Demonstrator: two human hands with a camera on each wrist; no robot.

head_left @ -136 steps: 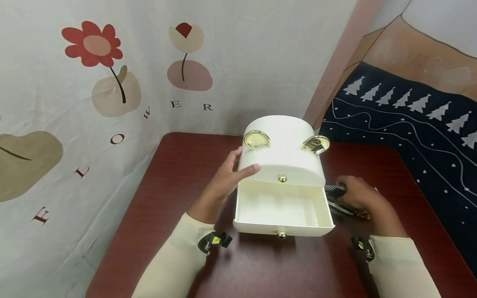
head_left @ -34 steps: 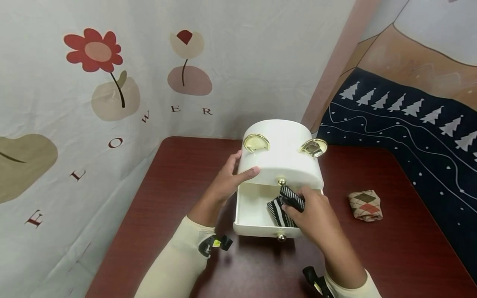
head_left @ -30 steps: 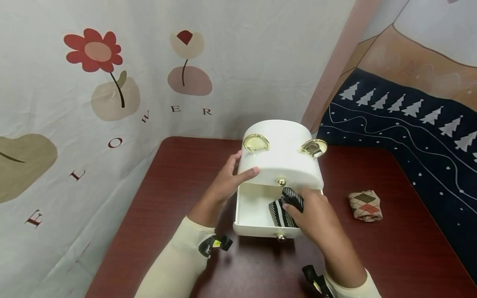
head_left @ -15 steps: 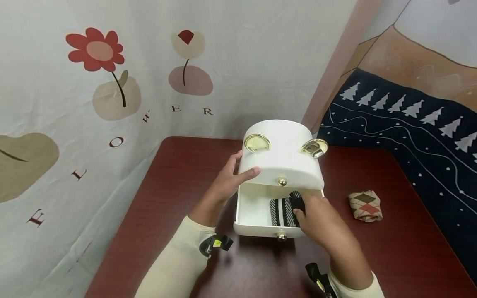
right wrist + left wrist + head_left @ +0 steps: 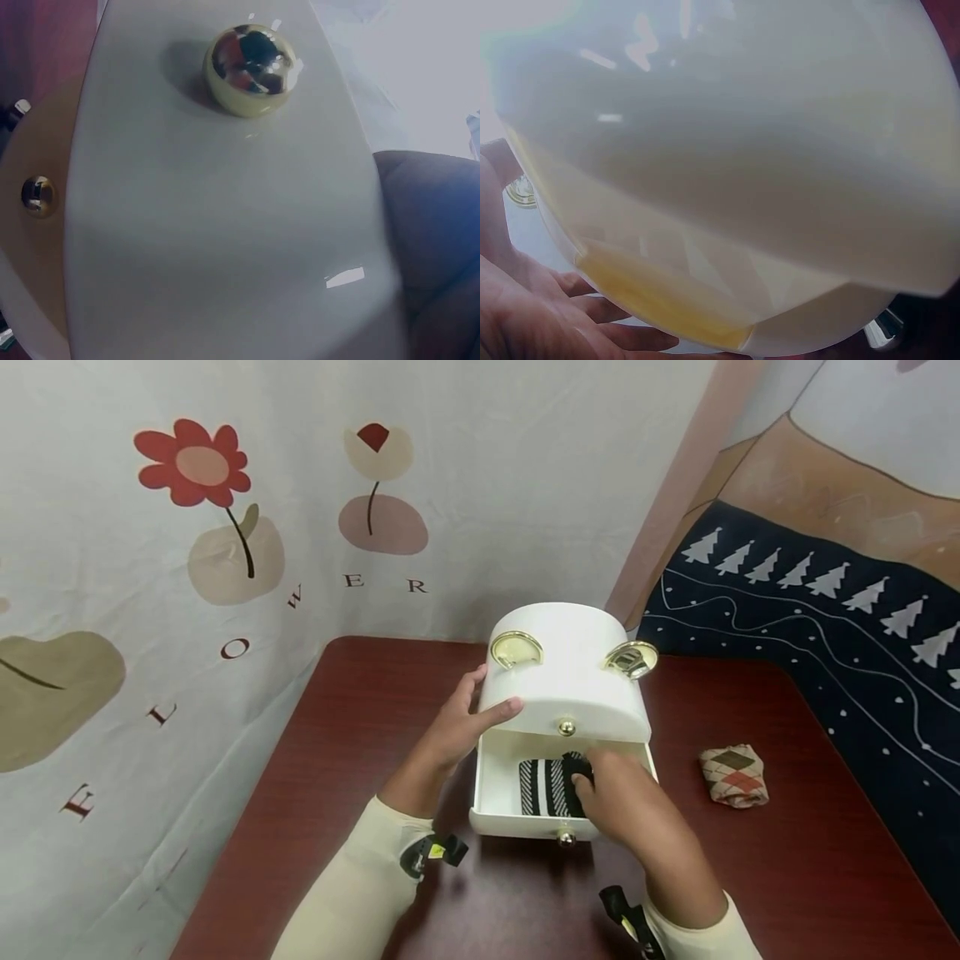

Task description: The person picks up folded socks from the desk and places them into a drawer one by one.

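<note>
Here, inside the pulled-out lower drawer of a white cabinet, a black-and-white striped cloth bundle lies folded, near the drawer's front wall. The person's right hand reaches in over the front right corner and pinches the bundle's right end between thumb and fingers; part of that grip is hidden by the hand itself. The left hand rests against the cabinet's left side, its fingers extended along the wall and its thumb set apart from them, lying across the front edge.

Two gold-rimmed, ear-shaped pieces stand out from the curved top. One round gold knob sits on the closed upper front, and a second sits on the drawer's front. To the right, well apart from the cabinet, an argyle-patterned cloth bundle lies on the reddish-brown table. Behind rises a pale hanging printed with flowers.
</note>
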